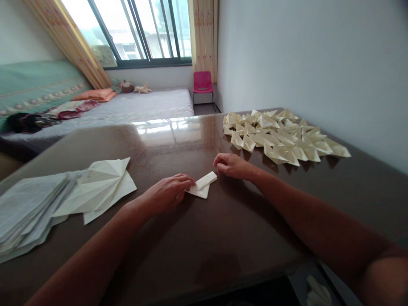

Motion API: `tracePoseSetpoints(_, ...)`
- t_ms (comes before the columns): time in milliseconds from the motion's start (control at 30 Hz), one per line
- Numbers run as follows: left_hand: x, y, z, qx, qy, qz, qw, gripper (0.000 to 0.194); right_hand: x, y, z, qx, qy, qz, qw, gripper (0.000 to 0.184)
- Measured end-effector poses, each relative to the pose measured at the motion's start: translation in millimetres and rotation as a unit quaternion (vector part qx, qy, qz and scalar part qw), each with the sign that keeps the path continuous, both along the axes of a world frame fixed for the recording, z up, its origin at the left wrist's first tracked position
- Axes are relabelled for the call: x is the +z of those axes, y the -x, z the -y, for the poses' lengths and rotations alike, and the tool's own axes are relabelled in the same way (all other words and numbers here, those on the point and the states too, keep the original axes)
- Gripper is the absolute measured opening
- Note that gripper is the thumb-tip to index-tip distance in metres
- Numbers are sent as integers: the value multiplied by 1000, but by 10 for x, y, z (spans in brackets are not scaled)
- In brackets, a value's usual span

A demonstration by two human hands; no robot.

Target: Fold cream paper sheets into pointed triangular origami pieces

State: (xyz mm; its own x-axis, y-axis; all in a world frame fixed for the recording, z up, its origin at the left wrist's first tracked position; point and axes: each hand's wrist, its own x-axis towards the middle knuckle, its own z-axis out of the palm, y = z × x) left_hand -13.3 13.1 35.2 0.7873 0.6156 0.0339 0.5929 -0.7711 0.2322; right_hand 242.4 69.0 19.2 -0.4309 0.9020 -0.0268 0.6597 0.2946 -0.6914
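A small piece of folded cream paper (204,185) lies on the brown table in front of me, with a narrow folded strip along its upper side. My left hand (170,190) has its fingers closed on the paper's left end, hiding that corner. Just beyond the right end, my right hand (231,165) is held with curled fingers, apart from the paper. Nothing shows between those fingers. To the right sits a cluster of folded paper boats (280,138), pointed and cream-coloured.
At the left of the glossy table (178,255) lie a stack of printed sheets (28,204) and creased, unfolded paper (98,187). A white wall (306,59) borders the right side. Behind the table are a bed (153,104) and a pink chair (203,83).
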Motion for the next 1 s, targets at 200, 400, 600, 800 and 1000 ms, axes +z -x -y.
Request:
tracePoseSetpoints(200,31,-34,63,30,-48,-59,997,26,57,-75,30,172,-51,1,984,34)
tracePoseSetpoints(400,-41,-213,160,68,-104,-104,987,21,146,-141,66,316,-15,-7,949,39)
tracePoseSetpoints(600,-55,-397,234,144,-150,-93,974,34,66,-88,47,259,-14,-33,965,20)
tracePoseSetpoints(800,-47,-551,339,178,-150,-105,967,28,60,-63,64,238,4,-34,971,19)
tracePoseSetpoints(1000,-43,-567,349,187,-145,-116,965,24,125,-113,47,276,30,-23,960,29)
